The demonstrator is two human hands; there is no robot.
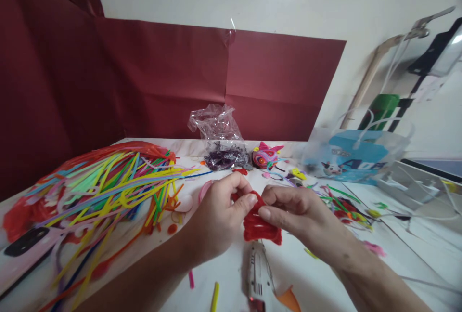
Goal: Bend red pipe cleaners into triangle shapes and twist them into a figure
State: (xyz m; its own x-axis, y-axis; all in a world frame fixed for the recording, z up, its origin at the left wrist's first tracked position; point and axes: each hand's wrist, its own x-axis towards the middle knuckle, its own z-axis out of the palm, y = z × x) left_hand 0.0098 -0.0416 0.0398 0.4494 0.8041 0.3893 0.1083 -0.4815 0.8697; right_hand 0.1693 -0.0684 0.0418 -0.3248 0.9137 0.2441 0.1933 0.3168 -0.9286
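Note:
Between my two hands is a piece of bent red pipe cleaner (262,231), folded in rows with narrow gaps. My left hand (225,213) pinches its upper left side between thumb and fingers. On its right side, my right hand (294,211) grips it with thumb and forefinger. Just below the red piece lies a white glue gun (259,273) with an orange trigger (289,298), its nozzle end pointing away from me. The fingertips partly cover the top of the red piece.
A pile of colourful pipe cleaners (122,182) spreads at left, beside a pink phone (31,254). Behind my hands stand a clear plastic bag (220,129) and a pink pipe-cleaner figure (266,157). Scraps (346,211), a blue carrier bag (364,155) and a grey box (411,184) are at right.

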